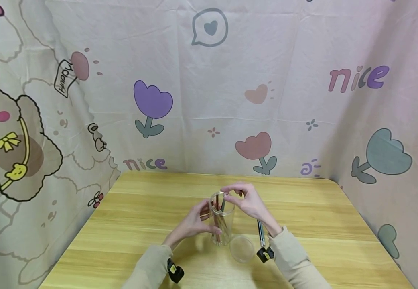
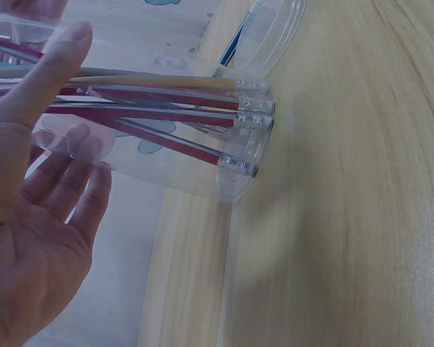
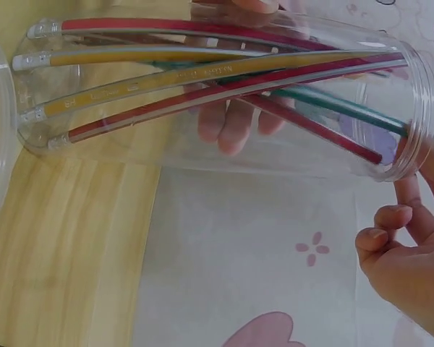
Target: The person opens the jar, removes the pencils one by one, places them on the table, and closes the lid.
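Observation:
A tall clear plastic jar (image 1: 227, 228) stands on the table, with red pencils (image 3: 166, 108), yellow pencils (image 3: 141, 85) and a green pencil (image 3: 340, 108) leaning inside. Their eraser ends (image 2: 253, 105) point down. My left hand (image 1: 194, 220) grips the jar from its left side, thumb in front and fingers behind. At the jar's mouth is my right hand (image 1: 246, 198), its thumb and forefinger bent over the rim (image 3: 419, 108) beside the green pencil's upper end. I cannot tell whether they pinch that pencil.
A round clear lid (image 1: 242, 249) lies flat just right of the jar's base. Dark and blue pencils (image 1: 261, 232) rest on the wooden table (image 1: 140, 224) under my right forearm. A printed cloth (image 1: 209, 80) hangs behind the table.

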Demonstrator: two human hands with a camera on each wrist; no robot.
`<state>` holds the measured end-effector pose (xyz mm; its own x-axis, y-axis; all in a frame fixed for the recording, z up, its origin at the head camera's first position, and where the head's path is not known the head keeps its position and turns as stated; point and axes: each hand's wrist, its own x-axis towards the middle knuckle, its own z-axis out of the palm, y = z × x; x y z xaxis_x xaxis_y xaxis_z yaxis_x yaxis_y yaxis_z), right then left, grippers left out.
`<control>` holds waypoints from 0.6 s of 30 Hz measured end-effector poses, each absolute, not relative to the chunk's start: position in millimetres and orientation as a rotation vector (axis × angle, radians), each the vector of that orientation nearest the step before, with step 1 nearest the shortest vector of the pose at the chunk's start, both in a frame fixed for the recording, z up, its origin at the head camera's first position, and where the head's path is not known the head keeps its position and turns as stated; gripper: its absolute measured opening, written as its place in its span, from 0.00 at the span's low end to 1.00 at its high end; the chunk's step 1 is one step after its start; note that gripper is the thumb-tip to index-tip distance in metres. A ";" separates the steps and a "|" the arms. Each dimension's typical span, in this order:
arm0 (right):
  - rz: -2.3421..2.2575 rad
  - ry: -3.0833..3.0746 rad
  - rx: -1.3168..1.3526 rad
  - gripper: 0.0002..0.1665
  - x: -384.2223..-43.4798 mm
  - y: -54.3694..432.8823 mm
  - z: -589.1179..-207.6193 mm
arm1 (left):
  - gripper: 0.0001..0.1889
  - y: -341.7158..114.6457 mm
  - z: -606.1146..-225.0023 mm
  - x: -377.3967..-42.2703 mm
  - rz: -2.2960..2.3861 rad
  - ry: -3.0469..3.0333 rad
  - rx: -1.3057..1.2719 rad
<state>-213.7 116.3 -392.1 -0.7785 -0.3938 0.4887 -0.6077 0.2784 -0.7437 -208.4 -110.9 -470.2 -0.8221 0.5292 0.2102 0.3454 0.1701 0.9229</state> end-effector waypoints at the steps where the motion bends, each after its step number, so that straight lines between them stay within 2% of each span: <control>1: 1.510 -2.314 0.943 0.11 -214.0 116.2 -392.7 | 0.45 -110.9 -470.0 -208.5 1.727 2.273 0.855; 8: 1.639 -2.224 0.969 0.12 -214.0 115.3 -395.3 | 0.42 -110.0 -470.3 -209.8 1.752 2.253 0.858; 18: 1.733 -2.143 0.791 0.11 -216.5 115.8 -397.5 | 0.41 -110.0 -470.4 -208.7 1.744 2.272 0.826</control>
